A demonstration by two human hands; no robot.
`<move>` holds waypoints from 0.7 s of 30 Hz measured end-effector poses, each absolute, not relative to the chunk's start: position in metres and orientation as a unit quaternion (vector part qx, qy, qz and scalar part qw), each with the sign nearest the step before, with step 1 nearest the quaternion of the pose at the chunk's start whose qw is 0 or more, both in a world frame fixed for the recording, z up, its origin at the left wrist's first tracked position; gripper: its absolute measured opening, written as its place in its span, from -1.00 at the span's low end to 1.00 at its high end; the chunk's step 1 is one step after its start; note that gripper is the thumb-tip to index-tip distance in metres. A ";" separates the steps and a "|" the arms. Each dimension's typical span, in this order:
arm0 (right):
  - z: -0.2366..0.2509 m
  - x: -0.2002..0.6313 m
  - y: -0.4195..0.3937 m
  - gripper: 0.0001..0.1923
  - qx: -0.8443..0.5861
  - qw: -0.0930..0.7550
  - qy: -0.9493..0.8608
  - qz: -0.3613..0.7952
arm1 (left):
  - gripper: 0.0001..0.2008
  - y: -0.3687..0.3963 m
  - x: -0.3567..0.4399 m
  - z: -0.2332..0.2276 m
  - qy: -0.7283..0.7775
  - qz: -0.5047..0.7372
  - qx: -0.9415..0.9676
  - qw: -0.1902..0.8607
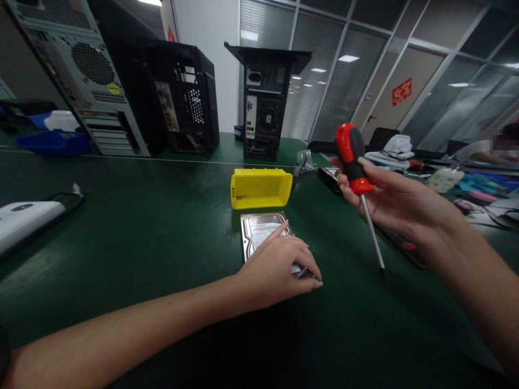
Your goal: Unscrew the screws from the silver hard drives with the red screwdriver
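A silver hard drive (253,229) lies flat on the green table, partly hidden under my left hand (279,265). Thumb and index finger of that hand are pinched together at the drive's near right side; whatever is between the tips is too small to make out. Another finger stretches over the drive's top. My right hand (377,189) grips a red and black screwdriver (352,154) by its handle, raised off the table, with the metal shaft slanting down to the right. Just behind the drive sits a yellow plastic bin (261,189), its open side facing me.
Computer cases (265,102) stand along the table's back, several of them. A white device (28,221) lies at left near a blue bin (52,143). Behind my right hand are a black part (329,179) and a clear bag (305,160). Another person (486,148) is at far right.
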State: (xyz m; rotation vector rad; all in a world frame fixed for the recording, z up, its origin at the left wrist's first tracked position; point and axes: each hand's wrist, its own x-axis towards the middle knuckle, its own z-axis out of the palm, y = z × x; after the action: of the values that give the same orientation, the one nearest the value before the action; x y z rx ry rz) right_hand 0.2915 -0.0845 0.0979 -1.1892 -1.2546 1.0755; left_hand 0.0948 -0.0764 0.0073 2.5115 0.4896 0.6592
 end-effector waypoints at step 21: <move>0.071 0.268 -0.124 -0.84 -0.291 0.616 -0.591 0.431 | -0.91 -0.076 0.095 0.006 0.196 0.235 0.916 0.260</move>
State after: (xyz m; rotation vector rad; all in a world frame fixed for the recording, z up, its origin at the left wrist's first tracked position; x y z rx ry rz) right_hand 0.2684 -0.1240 0.0714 -0.6690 -1.3612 0.9935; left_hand 0.0951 -0.0760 0.0061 2.4814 0.5300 0.6367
